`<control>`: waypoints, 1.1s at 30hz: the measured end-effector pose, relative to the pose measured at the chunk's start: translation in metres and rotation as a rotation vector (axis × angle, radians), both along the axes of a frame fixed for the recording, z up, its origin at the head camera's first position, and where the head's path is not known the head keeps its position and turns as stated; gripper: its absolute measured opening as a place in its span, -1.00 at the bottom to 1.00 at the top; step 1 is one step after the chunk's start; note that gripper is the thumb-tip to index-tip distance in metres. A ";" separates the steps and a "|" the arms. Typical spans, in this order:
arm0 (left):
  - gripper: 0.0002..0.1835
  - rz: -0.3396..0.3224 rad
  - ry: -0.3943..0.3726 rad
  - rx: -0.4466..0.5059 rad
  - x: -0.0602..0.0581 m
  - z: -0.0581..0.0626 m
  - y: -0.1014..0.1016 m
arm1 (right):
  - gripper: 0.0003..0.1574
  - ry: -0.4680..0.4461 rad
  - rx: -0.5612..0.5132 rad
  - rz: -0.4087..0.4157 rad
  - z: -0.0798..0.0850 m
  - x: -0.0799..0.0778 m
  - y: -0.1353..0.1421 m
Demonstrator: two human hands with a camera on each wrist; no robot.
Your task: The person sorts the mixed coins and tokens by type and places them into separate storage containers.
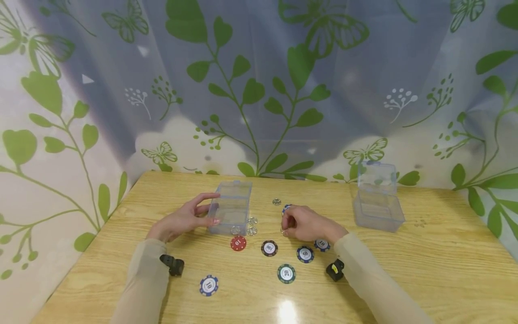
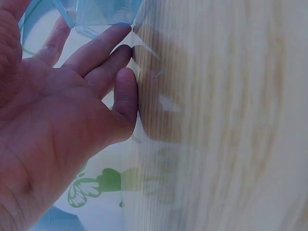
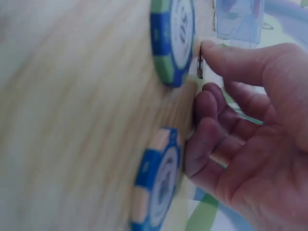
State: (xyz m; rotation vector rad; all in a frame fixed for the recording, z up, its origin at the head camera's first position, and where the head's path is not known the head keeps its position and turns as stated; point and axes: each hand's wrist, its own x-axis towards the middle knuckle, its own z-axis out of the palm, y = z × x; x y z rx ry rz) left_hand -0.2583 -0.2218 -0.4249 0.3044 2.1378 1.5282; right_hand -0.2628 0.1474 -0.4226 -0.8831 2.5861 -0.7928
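My left hand (image 1: 188,219) touches the left side of an open clear plastic box (image 1: 229,211), thumb and fingers spread along its wall. In the left wrist view those fingers reach the box's edge (image 2: 102,14). My right hand (image 1: 305,223) is low over the table, thumb and fingertips at the edges of a small metallic coin (image 3: 200,62). A blue chip (image 1: 286,208) lies partly hidden behind that hand. Nearby lie a blue 50 chip (image 1: 305,254), a blue 10 chip (image 1: 322,245) and a black 100 chip (image 1: 269,248).
Beside the left box lie several silvery coins (image 1: 252,231) and a red 10 chip (image 1: 238,243); another coin (image 1: 276,202) lies farther back. A green 20 chip (image 1: 286,273) and a blue 10 chip (image 1: 209,285) are nearer. A second open clear box (image 1: 378,211) stands right. A patterned curtain (image 1: 259,90) hangs behind.
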 end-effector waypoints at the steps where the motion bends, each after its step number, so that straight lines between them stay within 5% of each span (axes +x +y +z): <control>1: -0.09 0.002 0.001 -0.004 0.000 0.000 0.000 | -0.85 -0.002 -0.019 -0.008 -0.001 0.000 0.001; 7: -0.08 0.013 -0.001 -0.020 0.002 0.000 -0.001 | -0.77 0.014 -0.069 -0.022 -0.003 0.002 0.002; 19: -0.09 0.001 0.002 -0.004 0.002 0.001 0.001 | -0.90 0.061 0.083 0.011 0.006 0.000 -0.006; 33: -0.08 -0.007 -0.002 0.009 0.002 0.001 0.000 | -0.88 0.057 0.028 -0.024 0.001 -0.003 0.002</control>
